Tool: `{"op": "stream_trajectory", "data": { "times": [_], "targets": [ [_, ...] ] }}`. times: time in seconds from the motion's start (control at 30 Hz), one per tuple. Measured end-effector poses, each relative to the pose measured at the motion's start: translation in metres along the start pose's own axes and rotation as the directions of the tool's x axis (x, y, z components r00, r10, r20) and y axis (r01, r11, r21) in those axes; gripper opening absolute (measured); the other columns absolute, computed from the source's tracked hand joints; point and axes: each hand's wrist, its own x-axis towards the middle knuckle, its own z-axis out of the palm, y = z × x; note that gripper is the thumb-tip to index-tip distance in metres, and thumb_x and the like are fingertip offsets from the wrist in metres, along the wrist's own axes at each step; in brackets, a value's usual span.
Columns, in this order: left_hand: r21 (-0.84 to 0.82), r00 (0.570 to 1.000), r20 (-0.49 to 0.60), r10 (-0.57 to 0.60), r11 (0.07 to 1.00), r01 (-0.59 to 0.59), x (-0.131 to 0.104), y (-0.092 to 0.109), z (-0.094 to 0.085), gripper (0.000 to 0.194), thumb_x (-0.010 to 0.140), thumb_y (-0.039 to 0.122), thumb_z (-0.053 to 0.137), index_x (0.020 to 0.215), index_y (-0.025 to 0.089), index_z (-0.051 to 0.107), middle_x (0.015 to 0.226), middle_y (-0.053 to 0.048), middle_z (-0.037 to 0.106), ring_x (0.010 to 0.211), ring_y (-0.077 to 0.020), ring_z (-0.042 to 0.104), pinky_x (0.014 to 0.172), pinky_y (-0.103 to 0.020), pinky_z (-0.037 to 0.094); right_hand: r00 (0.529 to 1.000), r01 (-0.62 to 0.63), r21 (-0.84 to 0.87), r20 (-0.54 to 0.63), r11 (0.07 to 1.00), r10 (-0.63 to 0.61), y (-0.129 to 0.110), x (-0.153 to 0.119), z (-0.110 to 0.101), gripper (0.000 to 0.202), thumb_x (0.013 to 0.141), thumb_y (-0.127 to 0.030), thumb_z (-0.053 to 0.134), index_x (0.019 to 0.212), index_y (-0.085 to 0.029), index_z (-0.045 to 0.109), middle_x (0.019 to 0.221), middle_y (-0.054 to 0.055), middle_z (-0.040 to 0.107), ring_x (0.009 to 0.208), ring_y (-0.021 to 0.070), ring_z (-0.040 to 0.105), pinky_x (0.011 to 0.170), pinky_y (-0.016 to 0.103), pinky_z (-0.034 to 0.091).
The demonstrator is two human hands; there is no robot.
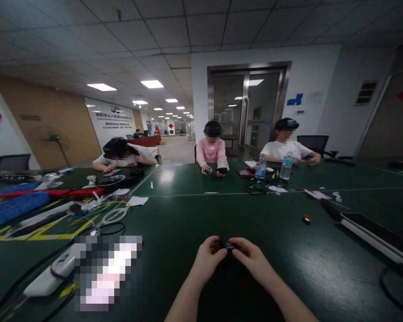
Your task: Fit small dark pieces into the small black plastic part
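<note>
Two bare hands meet over the green table, and both grasp one small dark object, which serves as the landmark here: the left hand (210,256) pinches its left end between thumb and fingers, and the right hand (250,257) does the same at its right end. The small dark object (229,245) sits between the fingertips above the table (174,219); its exact form is too small to tell. To the right of it and farther off lies one red-and-black item (306,219), and well to the right one long slab with a dark top (378,232). To its left are one bright pixelated panel (111,273), one white power strip (52,273), one coiled white cable (114,215) and, farther out, two blue trays (16,208). Beyond it, slightly left, lies one small metal tool (152,185). Beyond it to the right stand two upright bottles with blue labels, a nearer-left bottle (261,167) and a right-hand bottle (286,166). Three people with dark headgear sit past it: one person in pink (211,151) straight ahead, one leaning person (130,154) to the left, and one person in white (284,149) to the right.
</note>
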Motion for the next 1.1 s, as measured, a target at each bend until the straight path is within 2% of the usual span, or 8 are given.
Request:
{"op": "stream_trajectory", "data": {
  "times": [0.07,0.23,0.33,0.4,0.63,0.77,0.97,1.1],
  "targets": [
    [0.150,1.000,0.005,-0.017,0.989,0.016,-0.002,0.002,-0.006,0.046,0.079,0.016,0.058,0.123,0.010,0.046,0.110,-0.014,0.059,0.091,-0.0204,0.060,0.078,-0.030,0.046,1.000,0.010,-0.040,0.022,0.999,-0.009,0.001,-0.001,0.001,0.032,0.077,-0.030,0.057,0.107,-0.020,0.060,0.108,0.005,0.066,0.102,0.0228,0.059,0.092,0.036,0.045],
    [0.367,1.000,0.014,0.007,0.930,-0.012,-0.010,0.007,-0.023,0.039,0.067,0.021,0.068,0.105,0.016,0.062,0.104,-0.010,0.059,0.091,-0.0259,0.055,0.080,-0.036,0.042,0.996,-0.004,-0.203,0.085,0.979,0.022,-0.002,-0.005,0.002,0.032,0.078,-0.027,0.057,0.110,-0.026,0.060,0.111,0.001,0.064,0.105,0.0219,0.057,0.093,0.036,0.043],
    [0.446,0.996,0.040,0.078,0.891,-0.088,-0.015,0.007,-0.028,0.038,0.069,0.025,0.066,0.107,0.019,0.062,0.109,-0.007,0.055,0.098,-0.0239,0.052,0.088,-0.033,0.038,0.995,-0.015,-0.298,0.093,0.954,0.045,-0.004,-0.007,0.003,0.035,0.079,-0.026,0.056,0.114,-0.026,0.058,0.117,0.001,0.061,0.112,0.0208,0.054,0.097,0.035,0.040],
    [0.539,0.985,0.077,0.152,0.825,-0.170,-0.017,0.004,-0.030,0.038,0.073,0.029,0.062,0.109,0.019,0.061,0.111,-0.007,0.053,0.101,-0.0229,0.050,0.090,-0.031,0.038,0.995,-0.021,-0.306,0.083,0.952,0.048,-0.004,-0.007,0.004,0.036,0.079,-0.025,0.057,0.114,-0.026,0.058,0.120,0.001,0.060,0.115,0.0212,0.051,0.100,0.035,0.038],
    [0.574,0.964,0.135,0.231,0.774,-0.266,-0.018,-0.003,-0.035,0.033,0.077,0.033,0.058,0.108,0.022,0.062,0.109,-0.007,0.052,0.101,-0.0235,0.047,0.089,-0.032,0.037,0.995,-0.049,-0.346,0.067,0.937,0.076,0.004,-0.007,0.006,0.038,0.078,-0.023,0.056,0.116,-0.029,0.059,0.132,0.002,0.052,0.128,0.0246,0.039,0.107,0.044,0.027],
    [0.570,0.956,0.135,0.262,0.768,-0.291,-0.018,-0.003,-0.036,0.035,0.078,0.033,0.057,0.112,0.024,0.059,0.110,-0.007,0.053,0.101,-0.0243,0.047,0.087,-0.033,0.037,0.998,-0.030,-0.346,0.048,0.938,0.050,0.007,-0.006,0.005,0.039,0.076,-0.029,0.060,0.114,-0.028,0.060,0.128,0.003,0.056,0.125,0.0250,0.043,0.107,0.043,0.028],
    [0.600,0.954,0.159,0.253,0.743,-0.297,-0.020,0.001,-0.033,0.029,0.079,0.035,0.055,0.104,0.024,0.063,0.105,-0.006,0.055,0.099,-0.0251,0.047,0.086,-0.035,0.036,0.998,0.029,-0.335,0.065,0.942,-0.008,0.006,-0.005,0.006,0.031,0.079,-0.030,0.056,0.109,-0.027,0.064,0.117,0.002,0.063,0.114,0.0238,0.052,0.101,0.039,0.036],
    [0.597,0.955,0.144,0.261,0.746,-0.294,-0.018,0.000,-0.033,0.036,0.080,0.037,0.054,0.112,0.024,0.060,0.109,-0.007,0.054,0.102,-0.0265,0.046,0.088,-0.036,0.035,0.998,0.038,-0.333,0.059,0.942,-0.019,0.006,-0.004,0.006,0.029,0.080,-0.030,0.055,0.107,-0.025,0.065,0.114,0.003,0.064,0.111,0.0237,0.054,0.100,0.038,0.038]
  ]
}}
